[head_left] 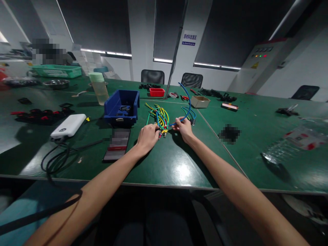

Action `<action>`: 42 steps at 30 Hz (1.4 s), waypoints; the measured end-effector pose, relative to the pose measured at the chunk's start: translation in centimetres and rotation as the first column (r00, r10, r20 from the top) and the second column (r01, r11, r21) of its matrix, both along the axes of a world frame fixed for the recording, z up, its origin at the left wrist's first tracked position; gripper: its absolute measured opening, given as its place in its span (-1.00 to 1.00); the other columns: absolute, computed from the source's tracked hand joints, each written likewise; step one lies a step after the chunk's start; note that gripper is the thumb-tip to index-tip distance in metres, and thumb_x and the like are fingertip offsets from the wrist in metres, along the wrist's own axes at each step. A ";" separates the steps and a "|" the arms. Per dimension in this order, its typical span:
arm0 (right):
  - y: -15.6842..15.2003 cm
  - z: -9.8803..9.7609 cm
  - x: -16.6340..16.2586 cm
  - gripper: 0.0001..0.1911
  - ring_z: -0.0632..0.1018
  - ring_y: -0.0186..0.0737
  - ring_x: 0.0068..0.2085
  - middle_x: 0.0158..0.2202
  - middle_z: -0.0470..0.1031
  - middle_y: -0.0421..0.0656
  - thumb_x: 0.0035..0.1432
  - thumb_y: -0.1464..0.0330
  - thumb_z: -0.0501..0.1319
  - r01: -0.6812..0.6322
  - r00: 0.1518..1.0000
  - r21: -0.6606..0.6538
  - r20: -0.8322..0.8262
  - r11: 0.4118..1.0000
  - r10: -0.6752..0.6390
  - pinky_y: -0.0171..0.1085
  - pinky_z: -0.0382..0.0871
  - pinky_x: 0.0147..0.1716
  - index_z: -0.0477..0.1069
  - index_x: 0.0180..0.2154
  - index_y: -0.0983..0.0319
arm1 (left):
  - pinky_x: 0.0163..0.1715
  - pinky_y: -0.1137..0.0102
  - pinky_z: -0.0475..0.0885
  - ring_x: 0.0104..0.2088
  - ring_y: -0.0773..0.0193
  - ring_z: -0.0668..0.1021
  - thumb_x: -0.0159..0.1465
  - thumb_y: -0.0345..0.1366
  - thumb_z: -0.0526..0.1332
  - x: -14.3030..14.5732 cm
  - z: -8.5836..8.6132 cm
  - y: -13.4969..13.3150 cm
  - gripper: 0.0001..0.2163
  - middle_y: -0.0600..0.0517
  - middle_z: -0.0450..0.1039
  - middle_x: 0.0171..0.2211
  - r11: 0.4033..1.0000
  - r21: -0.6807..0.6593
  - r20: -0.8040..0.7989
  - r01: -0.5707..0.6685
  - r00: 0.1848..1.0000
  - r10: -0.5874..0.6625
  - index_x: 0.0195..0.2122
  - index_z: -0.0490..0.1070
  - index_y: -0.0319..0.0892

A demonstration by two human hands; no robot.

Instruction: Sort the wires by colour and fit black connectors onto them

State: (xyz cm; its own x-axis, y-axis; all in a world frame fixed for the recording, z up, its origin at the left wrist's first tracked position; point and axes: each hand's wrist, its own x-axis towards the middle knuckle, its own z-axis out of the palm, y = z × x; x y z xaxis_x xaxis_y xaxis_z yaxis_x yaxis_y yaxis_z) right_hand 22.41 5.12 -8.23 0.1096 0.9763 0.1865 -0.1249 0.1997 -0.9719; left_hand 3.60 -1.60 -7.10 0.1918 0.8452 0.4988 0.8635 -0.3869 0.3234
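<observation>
Two bare forearms [110,186] are stretched from the near edge of a green table [159,171] towards its middle, where the hands are brought close together. Between the fingers and thumb of the right hand [185,129], a blue wire [190,102] is pinched a little way from its near end. That end is directed left, towards a bundle of wires [164,116]; beyond the grip, the long axis is bent into an arc, which is carried to the right and far, then curled back so that the free tip is pointed far and left, above the table. By the left hand [148,136], the bundle's near left side is reached with bent fingers, but whether anything is gripped there cannot be told. Yellow, green and blue strands are seen in the bundle; its length is laid roughly near to far, with metal ends gathered at the near side and the far ends bowed left. Just right of the blue wire, a smaller group of wires [194,113] is laid, its dark ends turned near. To the left of the bundle, a blue bin [130,121] is placed, with a phone [116,147] set on its near side. Farther off, a cardboard box [200,103] and a red tray [157,92] are seen.
</observation>
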 end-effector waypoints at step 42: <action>-1.9 2.2 -0.8 -0.61 0.58 -0.18 -0.48 -0.49 0.50 -0.18 -0.03 0.06 0.28 0.039 0.959 0.210 0.265 0.977 -0.095 -0.36 0.39 -0.66 0.22 -0.35 0.18 | -0.20 0.39 0.40 -0.21 0.21 0.54 0.23 -0.33 0.15 0.4 0.9 -0.2 -0.87 -0.03 0.53 -0.24 0.998 -0.055 0.101 -0.039 0.994 0.045 -0.23 0.45 -0.13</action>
State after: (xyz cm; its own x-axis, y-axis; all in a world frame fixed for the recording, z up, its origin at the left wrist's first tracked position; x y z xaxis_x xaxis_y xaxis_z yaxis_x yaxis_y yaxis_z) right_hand 21.63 3.22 -6.08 0.0911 0.9078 0.4094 0.1591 0.3926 -0.9059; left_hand 3.96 -1.77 -6.20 0.1061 0.8770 0.4686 0.8402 -0.3311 0.4294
